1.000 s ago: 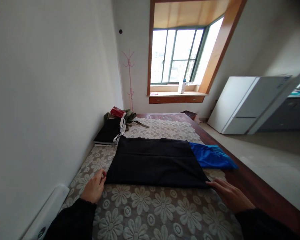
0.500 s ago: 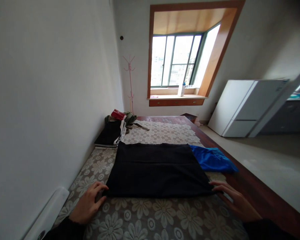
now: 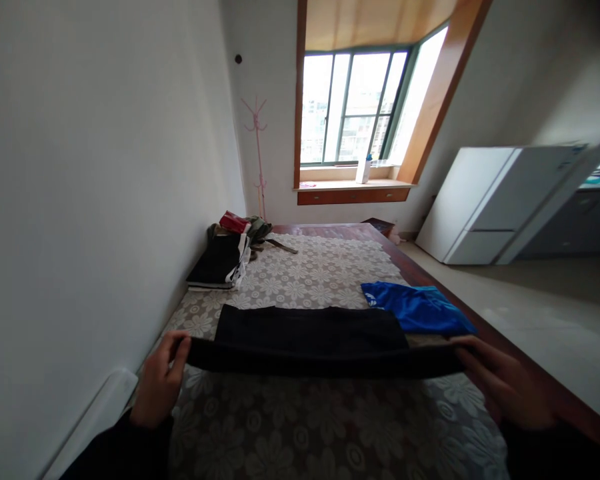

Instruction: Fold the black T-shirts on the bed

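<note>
A black garment (image 3: 310,330), its exact kind unclear, stretches across the flower-patterned cloth (image 3: 300,420) in front of me. Its near edge is lifted off the surface and sags slightly in the middle, while the far part lies flat. My left hand (image 3: 161,380) pinches the left corner of that edge between thumb and fingers. At the opposite corner, my right hand (image 3: 505,380) grips the edge with its fingers closed. Beyond the garment's right side lies a blue shiny piece of clothing (image 3: 420,308).
Folded black and white clothes (image 3: 217,261) with a red item (image 3: 233,221) on top sit by the left wall. A white panel-like object (image 3: 97,417) is at the lower left. A dark red wooden edge (image 3: 495,347) borders the cloth. A white fridge (image 3: 473,200) stands right.
Both hands have raised the near edge of the black garment off the patterned cloth and up toward the camera. More of the blue clothing now shows.
</note>
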A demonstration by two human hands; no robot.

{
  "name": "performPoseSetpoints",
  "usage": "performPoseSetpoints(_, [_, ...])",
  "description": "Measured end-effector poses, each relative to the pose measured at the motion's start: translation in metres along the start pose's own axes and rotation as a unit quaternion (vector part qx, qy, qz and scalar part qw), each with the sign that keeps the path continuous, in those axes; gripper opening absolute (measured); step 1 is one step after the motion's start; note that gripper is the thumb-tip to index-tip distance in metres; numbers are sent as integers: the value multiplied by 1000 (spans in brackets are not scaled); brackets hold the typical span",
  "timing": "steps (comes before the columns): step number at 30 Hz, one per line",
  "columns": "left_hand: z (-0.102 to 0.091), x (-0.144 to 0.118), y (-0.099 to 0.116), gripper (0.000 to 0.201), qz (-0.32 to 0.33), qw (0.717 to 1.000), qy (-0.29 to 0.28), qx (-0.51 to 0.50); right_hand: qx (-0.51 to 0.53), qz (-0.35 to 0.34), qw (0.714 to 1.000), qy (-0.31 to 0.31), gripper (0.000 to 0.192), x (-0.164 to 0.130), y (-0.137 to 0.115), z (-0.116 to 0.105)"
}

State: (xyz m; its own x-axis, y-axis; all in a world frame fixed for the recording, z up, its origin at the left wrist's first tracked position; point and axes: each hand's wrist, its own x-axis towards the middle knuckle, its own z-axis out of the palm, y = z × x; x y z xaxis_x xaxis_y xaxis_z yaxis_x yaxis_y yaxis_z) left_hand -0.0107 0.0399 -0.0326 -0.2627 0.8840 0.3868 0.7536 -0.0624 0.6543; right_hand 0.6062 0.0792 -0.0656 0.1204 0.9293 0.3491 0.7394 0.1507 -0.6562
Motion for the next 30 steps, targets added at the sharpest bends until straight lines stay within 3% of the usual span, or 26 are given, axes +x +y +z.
performPoseSetpoints(2, [20,37,6,33,-5,999,-2,43,2,0,1000,-16,40,38,-4,19])
performPoseSetpoints(5, [63,86,5,28,-24,989,-54,137,-32,7,998,-50,31,88,-2,59])
performPoseSetpoints(9, [109,112,-4,27,-79,954,-136,257,-171,47,977,-119,24,112,10,103])
performPoseSetpoints(11, [117,112,-9,26,-80,950,-146,263,-233,54,962,-134,27,110,16,110])
performPoseSetpoints(13, [117,107,-10,27,-65,949,-144,272,-267,18,956,-116,29,104,15,109])
performPoseSetpoints(15, [116,98,-3,33,-12,950,-131,285,-278,-56,956,-79,32,97,-1,106])
performPoseSetpoints(17, [122,87,15,39,79,946,-132,284,-267,-138,952,-57,38,88,-32,111])
performPoseSetpoints(20, [152,66,51,43,222,928,-195,226,-194,-243,942,-130,39,73,-92,144])
performPoseSetpoints(23, [193,46,74,53,283,909,-252,175,-177,-260,930,-188,49,55,-128,195])
performPoseSetpoints(26, [222,34,70,61,282,906,-268,167,-203,-248,926,-199,57,41,-125,235])
performPoseSetpoints(30, [236,30,54,65,286,904,-271,164,-209,-254,925,-192,60,36,-104,257])
